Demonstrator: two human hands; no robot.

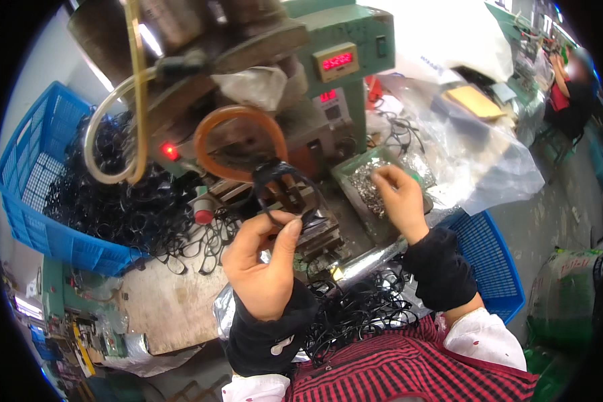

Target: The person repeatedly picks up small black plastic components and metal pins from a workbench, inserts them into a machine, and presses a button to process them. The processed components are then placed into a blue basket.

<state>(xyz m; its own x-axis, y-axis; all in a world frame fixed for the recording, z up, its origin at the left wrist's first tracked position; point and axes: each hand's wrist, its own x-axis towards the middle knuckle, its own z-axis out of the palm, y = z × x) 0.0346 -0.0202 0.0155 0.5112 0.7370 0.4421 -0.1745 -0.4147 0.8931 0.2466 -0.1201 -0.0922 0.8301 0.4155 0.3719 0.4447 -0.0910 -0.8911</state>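
Observation:
My left hand (264,271) pinches a black glasses frame (269,171) between thumb and fingers. The frame is tilted up in front of the press's metal fixture (325,238); I cannot tell whether it touches it. Over to the right, my right hand (405,204) reaches into a green tray (380,233) of small shiny metal parts (365,182). Its thumb and forefinger are pressed together at the parts, and whatever they may hold is too small to make out.
A green machine (345,30) with red displays and an orange hose loop (201,144) stands ahead. Black frames fill a blue basket (27,211) at left and pile on my lap (362,311). Another blue basket (496,268) and plastic sheeting (476,174) lie right; a person (569,100) sits beyond.

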